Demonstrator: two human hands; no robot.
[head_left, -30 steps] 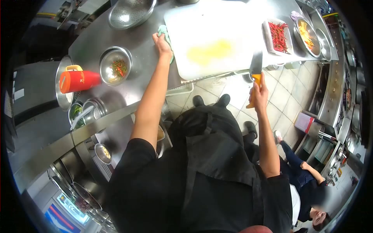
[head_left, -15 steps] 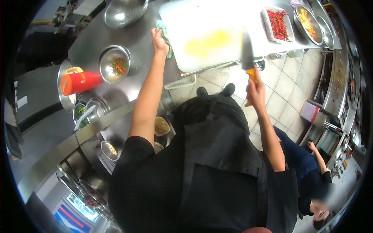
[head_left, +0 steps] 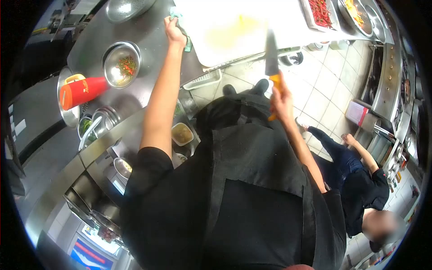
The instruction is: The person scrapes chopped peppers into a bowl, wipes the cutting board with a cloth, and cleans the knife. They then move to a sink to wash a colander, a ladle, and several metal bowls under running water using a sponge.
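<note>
My left hand is closed around a light green cloth at the left edge of a white cutting board. A yellow stain spreads over the board's middle. In my right hand is a kitchen knife, gripped by its yellow handle. Its blade points away from me, with the tip reaching the board's near edge in the picture; whether it touches cannot be made out. Left of my left arm, a steel bowl contains chopped red and green pieces.
A white tub of red chillies and a bowl of yellow-orange strips stand right of the board. At left are a red jug and a colander. Another person is close by on my right, before a metal counter.
The view has shifted, moving the counter up and left in the picture. My right hand and the knife have come slightly toward me. The other person has moved; a shoe now shows.
</note>
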